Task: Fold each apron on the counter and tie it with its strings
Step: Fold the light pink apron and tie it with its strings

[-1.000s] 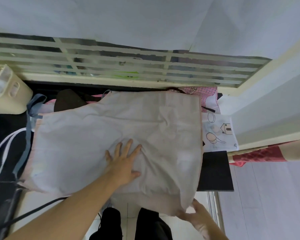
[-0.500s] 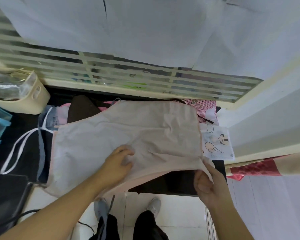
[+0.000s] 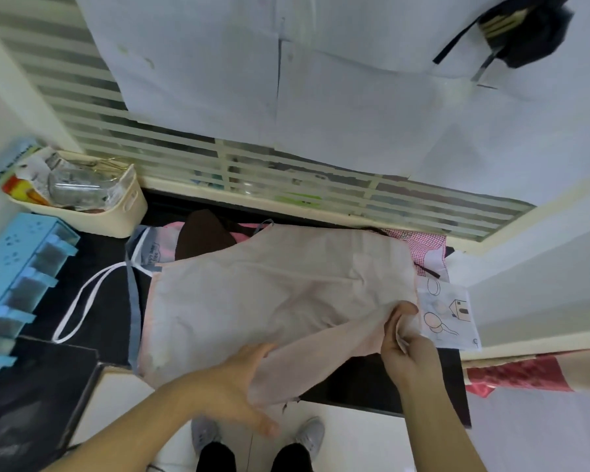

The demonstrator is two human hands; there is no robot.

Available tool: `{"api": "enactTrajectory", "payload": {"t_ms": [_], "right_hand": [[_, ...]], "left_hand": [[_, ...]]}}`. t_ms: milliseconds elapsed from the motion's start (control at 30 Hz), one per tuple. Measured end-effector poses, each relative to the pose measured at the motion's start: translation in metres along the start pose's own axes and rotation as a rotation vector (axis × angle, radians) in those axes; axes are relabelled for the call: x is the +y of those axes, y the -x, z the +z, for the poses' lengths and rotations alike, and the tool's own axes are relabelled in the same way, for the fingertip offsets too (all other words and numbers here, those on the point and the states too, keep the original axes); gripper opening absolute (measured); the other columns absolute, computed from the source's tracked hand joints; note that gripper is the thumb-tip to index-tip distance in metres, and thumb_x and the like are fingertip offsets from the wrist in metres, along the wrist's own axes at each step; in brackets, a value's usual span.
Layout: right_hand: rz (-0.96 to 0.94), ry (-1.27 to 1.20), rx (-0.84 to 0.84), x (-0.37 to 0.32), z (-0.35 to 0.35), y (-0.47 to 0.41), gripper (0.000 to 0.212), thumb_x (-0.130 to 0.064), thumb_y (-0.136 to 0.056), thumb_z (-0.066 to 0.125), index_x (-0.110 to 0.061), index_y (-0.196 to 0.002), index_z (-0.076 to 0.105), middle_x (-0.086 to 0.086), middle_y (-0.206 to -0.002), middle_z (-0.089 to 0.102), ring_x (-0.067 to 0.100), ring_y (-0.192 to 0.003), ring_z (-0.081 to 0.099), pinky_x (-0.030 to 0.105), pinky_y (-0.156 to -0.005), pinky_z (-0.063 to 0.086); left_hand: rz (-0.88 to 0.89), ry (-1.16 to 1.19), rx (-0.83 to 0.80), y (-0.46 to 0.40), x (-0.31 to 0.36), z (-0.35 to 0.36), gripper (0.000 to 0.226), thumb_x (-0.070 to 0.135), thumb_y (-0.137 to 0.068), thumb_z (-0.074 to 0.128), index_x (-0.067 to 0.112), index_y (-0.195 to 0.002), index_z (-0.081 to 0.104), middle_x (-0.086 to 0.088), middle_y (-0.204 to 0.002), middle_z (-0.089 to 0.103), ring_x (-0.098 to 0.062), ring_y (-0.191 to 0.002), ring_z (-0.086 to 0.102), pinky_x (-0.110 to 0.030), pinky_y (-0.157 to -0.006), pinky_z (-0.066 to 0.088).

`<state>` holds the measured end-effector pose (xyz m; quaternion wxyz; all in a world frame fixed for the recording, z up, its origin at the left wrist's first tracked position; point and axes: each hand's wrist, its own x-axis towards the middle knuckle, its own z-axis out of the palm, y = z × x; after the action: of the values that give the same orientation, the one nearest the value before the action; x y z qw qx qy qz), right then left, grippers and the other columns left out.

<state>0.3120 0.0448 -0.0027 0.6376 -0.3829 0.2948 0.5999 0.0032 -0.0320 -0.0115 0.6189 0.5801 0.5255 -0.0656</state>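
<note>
A pale pink apron [image 3: 269, 291] lies spread over the black counter [image 3: 92, 253], its near edge lifted and folded upward. My left hand [image 3: 239, 386] holds that near edge from underneath at the counter's front, thumb toward me, fingers hidden under the cloth. My right hand [image 3: 402, 338] pinches the apron's near right corner. A white strap loop [image 3: 82, 301] and a grey-blue strap [image 3: 133, 301] of other aprons lie on the counter to the left. More aprons show beneath: a red-checked one [image 3: 423, 247] and a white one with drawings [image 3: 447, 311].
A cream basket [image 3: 82, 199] with packets stands at the back left. A blue drawer unit [image 3: 17, 277] sits at the left edge. A barred window [image 3: 286, 185] runs behind the counter. A dark bag [image 3: 525, 32] hangs top right. My shoes [image 3: 307, 434] are below.
My left hand slid from on top of the apron to its near edge. My right hand lifted the hanging lower corner up onto the counter. The view tilted upward.
</note>
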Motion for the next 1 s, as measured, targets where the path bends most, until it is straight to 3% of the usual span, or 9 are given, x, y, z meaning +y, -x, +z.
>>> {"api": "enactTrajectory", "payload": {"t_ms": [100, 233, 367, 500, 667, 733, 833, 867, 1000], "right_hand": [[0.017, 0.033, -0.059, 0.021, 0.014, 0.013, 0.039, 0.001, -0.107, 0.039, -0.004, -0.142, 0.055, 0.019, -0.125, 0.068, 0.035, -0.086, 0.078, 0.038, -0.057, 0.063], [0.090, 0.085, -0.280, 0.044, 0.026, 0.049, 0.040, 0.004, -0.099, 0.047, 0.007, -0.138, 0.055, 0.023, -0.130, 0.067, 0.032, -0.109, 0.075, 0.036, -0.074, 0.066], [0.035, 0.282, -0.301, 0.068, 0.031, 0.088, 0.026, -0.007, -0.103, 0.055, 0.003, -0.124, 0.067, 0.020, -0.116, 0.074, 0.026, -0.094, 0.079, 0.030, -0.065, 0.065], [-0.138, 0.319, -0.258, 0.052, 0.033, 0.105, 0.030, -0.022, -0.096, 0.067, -0.008, -0.123, 0.068, 0.005, -0.096, 0.077, 0.004, -0.065, 0.067, 0.012, -0.053, 0.054], [-0.292, 0.328, -0.173, -0.014, 0.024, 0.109, 0.003, -0.021, -0.099, 0.065, -0.019, -0.101, 0.063, -0.008, -0.065, 0.050, 0.006, -0.037, 0.028, 0.011, -0.036, 0.030], [-0.280, 0.305, -0.145, -0.040, 0.013, 0.101, 0.020, -0.014, -0.090, 0.075, -0.020, -0.103, 0.062, -0.007, -0.064, 0.055, 0.006, -0.037, 0.028, 0.014, -0.035, 0.027], [-0.233, 0.363, -0.181, -0.056, -0.001, 0.097, 0.083, 0.005, -0.025, 0.102, -0.017, -0.091, 0.055, -0.007, -0.057, 0.039, 0.005, -0.037, 0.028, 0.019, -0.030, 0.021], [-0.223, 0.412, -0.172, -0.057, -0.005, 0.097, 0.085, 0.008, -0.022, 0.099, -0.016, -0.089, 0.054, -0.007, -0.058, 0.037, 0.005, -0.037, 0.027, 0.018, -0.030, 0.019], [-0.323, 0.640, 0.089, -0.048, -0.008, 0.091, 0.022, 0.009, -0.091, 0.060, -0.010, -0.099, 0.055, 0.000, -0.069, 0.047, 0.005, -0.044, 0.033, 0.012, -0.034, 0.025]], "left_hand": [[0.013, -0.144, 0.188, -0.008, 0.013, 0.026, 0.151, 0.094, -0.048, 0.075, 0.038, -0.163, -0.006, 0.018, -0.166, 0.005, -0.012, -0.155, 0.017, -0.039, -0.125, 0.028], [-0.027, -0.211, 0.594, -0.031, 0.041, 0.051, 0.118, 0.089, -0.069, 0.055, 0.027, -0.159, 0.011, 0.008, -0.155, 0.030, -0.020, -0.143, 0.039, -0.041, -0.119, 0.035], [-0.058, -0.029, 0.870, -0.054, 0.081, 0.040, 0.050, 0.067, -0.093, 0.053, 0.027, -0.121, 0.046, 0.007, -0.110, 0.061, -0.014, -0.092, 0.066, -0.036, -0.086, 0.060], [-0.026, -0.073, 0.816, -0.052, 0.068, 0.014, 0.017, 0.032, -0.095, 0.069, 0.028, -0.106, 0.057, 0.009, -0.101, 0.064, -0.012, -0.088, 0.069, -0.029, -0.075, 0.061], [-0.218, -0.248, 0.752, -0.016, 0.004, -0.020, 0.004, 0.030, -0.099, 0.063, 0.030, -0.097, 0.060, 0.012, -0.085, 0.059, -0.003, -0.074, 0.059, -0.020, -0.068, 0.053], [-0.322, -0.257, 0.712, 0.005, -0.017, -0.044, 0.010, 0.030, -0.101, 0.060, 0.028, -0.092, 0.060, 0.009, -0.085, 0.061, -0.006, -0.078, 0.059, -0.023, -0.073, 0.050], [-0.298, -0.157, 0.655, 0.034, -0.041, -0.080, 0.019, 0.018, -0.098, 0.060, 0.023, -0.081, 0.063, 0.002, -0.081, 0.066, -0.011, -0.076, 0.063, -0.026, -0.066, 0.046], [-0.289, -0.137, 0.612, 0.039, -0.045, -0.086, 0.021, 0.014, -0.097, 0.059, 0.021, -0.078, 0.064, 0.001, -0.081, 0.067, -0.012, -0.074, 0.065, -0.026, -0.065, 0.047], [-0.261, 0.430, 0.489, 0.034, -0.047, -0.085, 0.034, 0.000, -0.100, 0.043, 0.003, -0.071, 0.060, -0.012, -0.068, 0.070, -0.027, -0.050, 0.064, -0.034, -0.055, 0.053]]}}
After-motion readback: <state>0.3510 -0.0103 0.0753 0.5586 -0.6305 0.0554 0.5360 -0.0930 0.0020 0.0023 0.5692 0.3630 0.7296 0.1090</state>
